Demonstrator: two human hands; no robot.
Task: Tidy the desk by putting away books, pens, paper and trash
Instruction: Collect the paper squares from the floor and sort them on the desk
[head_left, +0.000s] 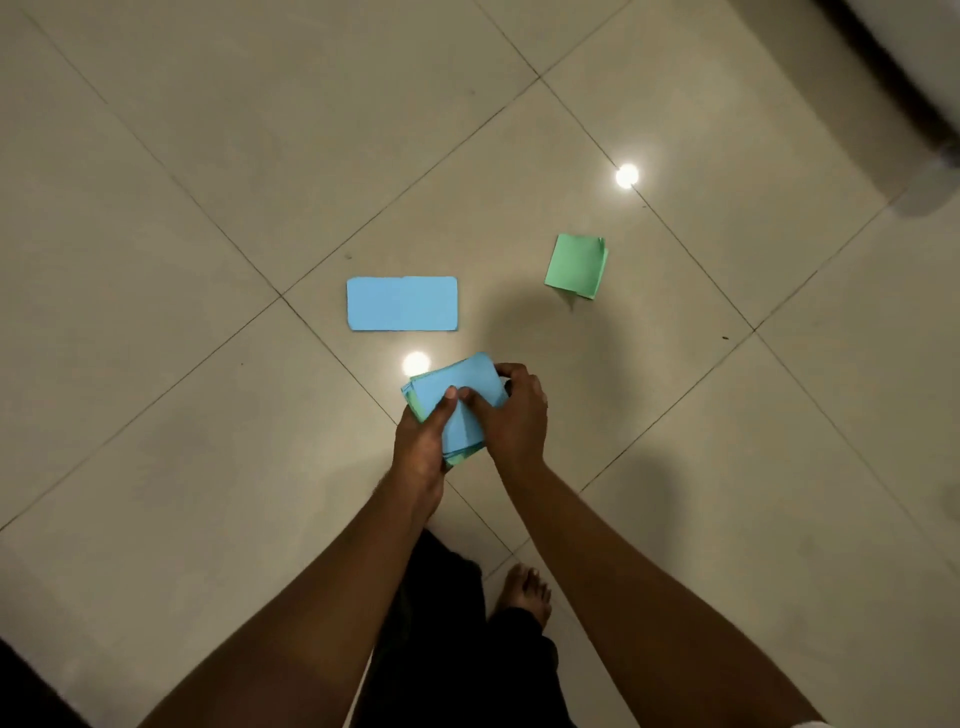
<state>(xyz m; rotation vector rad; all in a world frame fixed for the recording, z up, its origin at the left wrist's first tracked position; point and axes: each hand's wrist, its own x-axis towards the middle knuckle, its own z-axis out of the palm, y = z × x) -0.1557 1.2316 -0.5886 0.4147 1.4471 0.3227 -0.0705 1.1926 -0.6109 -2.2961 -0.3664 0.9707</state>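
Observation:
Both my hands hold a small stack of folded papers (470, 387), blue on top with green edges showing below. My left hand (423, 444) grips the stack from the left, thumb pressed on the top sheet. My right hand (519, 415) grips it from the right, fingers curled over the far edge. On the tiled floor beyond lies a flat blue rectangle of paper (402, 304). A folded green paper (576, 266) lies further right, one flap slightly lifted.
The floor (208, 156) is glossy beige tile with dark grout lines and two bright lamp reflections. My bare foot (527, 592) and dark trouser legs are below the hands. A dark blurred edge of furniture (909, 88) crosses the top right corner.

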